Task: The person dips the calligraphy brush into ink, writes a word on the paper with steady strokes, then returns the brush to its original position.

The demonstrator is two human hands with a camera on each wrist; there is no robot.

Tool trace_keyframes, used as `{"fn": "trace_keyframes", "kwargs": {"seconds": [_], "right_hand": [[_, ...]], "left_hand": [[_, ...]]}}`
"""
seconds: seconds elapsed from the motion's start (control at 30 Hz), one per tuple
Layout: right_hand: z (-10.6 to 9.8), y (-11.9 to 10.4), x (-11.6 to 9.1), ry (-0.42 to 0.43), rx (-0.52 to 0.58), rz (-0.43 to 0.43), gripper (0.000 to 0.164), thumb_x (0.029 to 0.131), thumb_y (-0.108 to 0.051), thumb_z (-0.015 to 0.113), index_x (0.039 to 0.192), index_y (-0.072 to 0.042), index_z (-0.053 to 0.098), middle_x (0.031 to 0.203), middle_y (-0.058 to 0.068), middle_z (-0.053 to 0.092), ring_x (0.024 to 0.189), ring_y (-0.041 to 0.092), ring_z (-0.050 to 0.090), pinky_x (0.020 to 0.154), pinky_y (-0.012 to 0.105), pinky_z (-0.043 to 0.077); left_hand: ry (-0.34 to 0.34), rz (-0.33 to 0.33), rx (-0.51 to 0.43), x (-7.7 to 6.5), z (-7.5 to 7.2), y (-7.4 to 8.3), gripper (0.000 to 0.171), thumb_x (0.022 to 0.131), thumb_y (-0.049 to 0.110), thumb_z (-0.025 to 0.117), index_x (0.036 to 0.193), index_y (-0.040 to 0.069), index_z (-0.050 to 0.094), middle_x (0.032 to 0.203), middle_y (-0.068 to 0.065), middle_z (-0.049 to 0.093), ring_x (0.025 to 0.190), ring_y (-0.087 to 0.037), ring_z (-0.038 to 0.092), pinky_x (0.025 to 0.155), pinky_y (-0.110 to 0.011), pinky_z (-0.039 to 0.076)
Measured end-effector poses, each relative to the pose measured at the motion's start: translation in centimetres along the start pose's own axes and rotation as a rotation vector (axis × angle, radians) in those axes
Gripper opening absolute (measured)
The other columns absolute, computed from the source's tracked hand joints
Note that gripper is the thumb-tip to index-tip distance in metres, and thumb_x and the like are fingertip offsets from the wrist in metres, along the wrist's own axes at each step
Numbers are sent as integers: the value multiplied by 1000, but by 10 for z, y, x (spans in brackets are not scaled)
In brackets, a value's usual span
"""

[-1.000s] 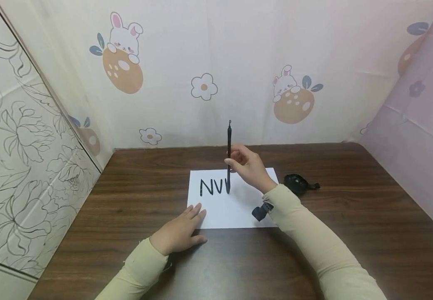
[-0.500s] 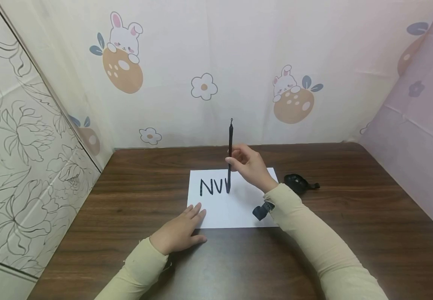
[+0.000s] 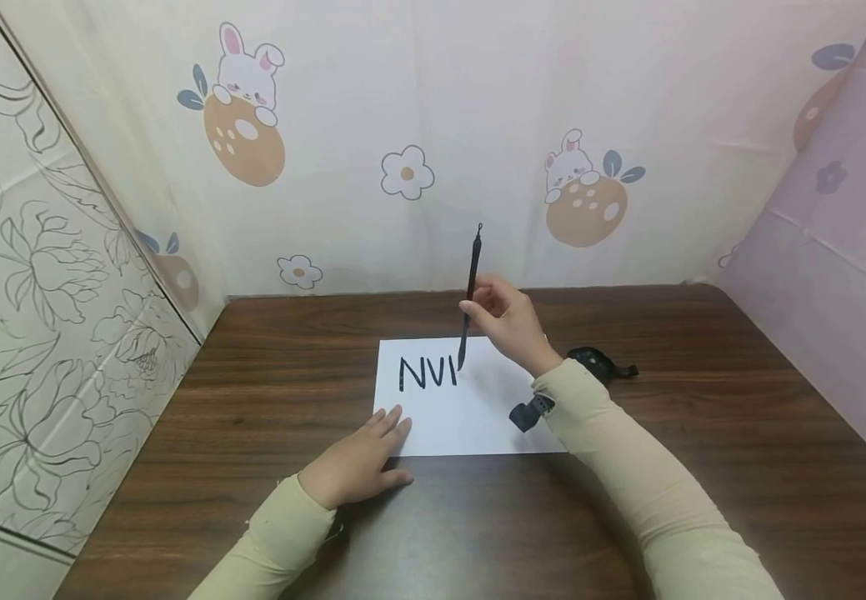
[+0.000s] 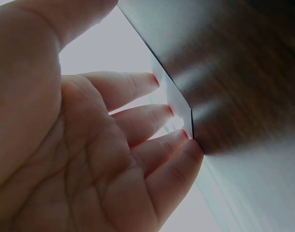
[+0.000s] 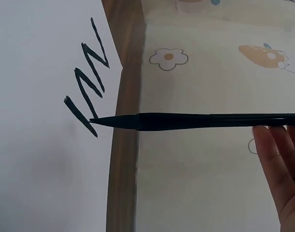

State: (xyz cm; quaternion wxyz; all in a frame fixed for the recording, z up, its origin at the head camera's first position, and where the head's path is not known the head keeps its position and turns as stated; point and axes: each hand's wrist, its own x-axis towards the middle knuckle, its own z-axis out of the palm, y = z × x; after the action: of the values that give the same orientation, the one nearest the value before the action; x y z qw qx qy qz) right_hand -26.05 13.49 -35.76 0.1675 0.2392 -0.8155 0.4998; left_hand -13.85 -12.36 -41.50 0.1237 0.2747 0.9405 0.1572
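Note:
My right hand (image 3: 508, 321) pinches a black ink brush (image 3: 473, 267) near the middle of its handle, with the hanging loop at the top end. The brush leans slightly right, its dark pointed tip close over the paper beside the last stroke. On the white sheet of paper (image 3: 470, 425) stand thick black strokes (image 3: 428, 372) that read N, V and one upright line. Straight fingers of my left hand (image 3: 361, 458) rest on the paper's lower left corner. The right wrist view shows the brush (image 5: 176, 121) lengthwise, its tip overlapping the strokes (image 5: 87, 72).
A small black dish with a short handle (image 3: 596, 363) sits on the brown wooden table (image 3: 267, 400), right of the paper. A black wrist camera (image 3: 528, 414) hangs under my right wrist. A curtain with rabbits (image 3: 478, 100) closes off the back, and a flowered panel (image 3: 50, 275) stands left.
My right hand has lifted the brush up and to the right, off the bottom of the upright stroke, and the brush has tilted. The left hand stays on the paper.

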Motion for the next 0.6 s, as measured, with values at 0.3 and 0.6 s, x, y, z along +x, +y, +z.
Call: {"fn": "trace_keyframes", "kwargs": {"seconds": [0.3,0.6], "right_hand": [[-2,4,3,21,-3,1,26,93,-13,66,118,-8,59,96,13,65,80,32,67,69,20,58],[2,11,0,55,-60,15,23,95,-17,65,116,-10,58,97,10,65,82,21,66,73,24,59]], "left_hand": [[-2,-3,-8,-1,-1,0,73,91,36,67,148,1,39,159,-19,29,147,-41,27,117,-52,30],[2,1,0,-1,0,0,72,91,36,68,148,1,40,159,-19,30,147,-41,28,117,-52,31]]}}
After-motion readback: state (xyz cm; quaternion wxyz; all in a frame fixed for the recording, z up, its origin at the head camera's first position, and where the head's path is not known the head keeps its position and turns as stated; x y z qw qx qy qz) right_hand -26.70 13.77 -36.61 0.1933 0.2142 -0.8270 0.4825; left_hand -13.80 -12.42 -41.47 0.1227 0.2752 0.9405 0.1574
